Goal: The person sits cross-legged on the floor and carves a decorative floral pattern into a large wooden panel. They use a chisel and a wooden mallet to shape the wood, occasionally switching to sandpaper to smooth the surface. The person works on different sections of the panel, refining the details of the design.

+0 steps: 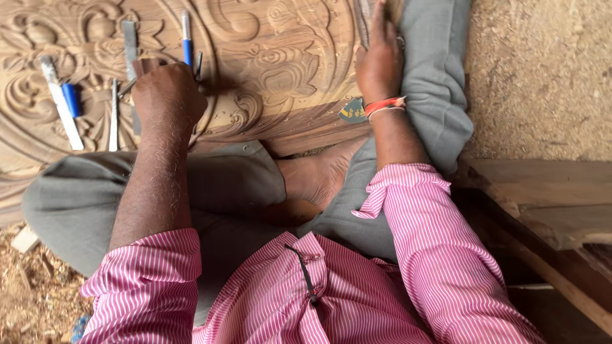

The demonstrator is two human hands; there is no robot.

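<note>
On the carved wooden panel (268, 70), at the upper left of the head view, the left hand (160, 89) was closed in a fist around a chisel (131, 54). The flat metal blade of the chisel came out above the knuckles, and its long axis ran almost straight away from the person, with the tip pointing toward the far side of the panel. The lower part of the tool was hidden inside the fist, so the handle could not be seen. Just beside this hand, on its right, lay a blue-handled tool (187, 41), also pointing away, and I could not tell if the fingers touched it. To the left lay three more tools on the carving, near but apart from the hand: a thin metal chisel (113, 114), a small blue tool (70, 99), and a long white-wrapped tool (60, 102), which was tilted. The right hand (380, 60) lay flat and open on the right edge of the panel, beside the grey trouser knee (433, 76), holding nothing; a red thread band (384, 105) was around its wrist. Between both hands the carved surface had free room. Right of the knee was sandy ground (542, 76), and a wooden plank (548, 197) lay at the lower right.
</note>
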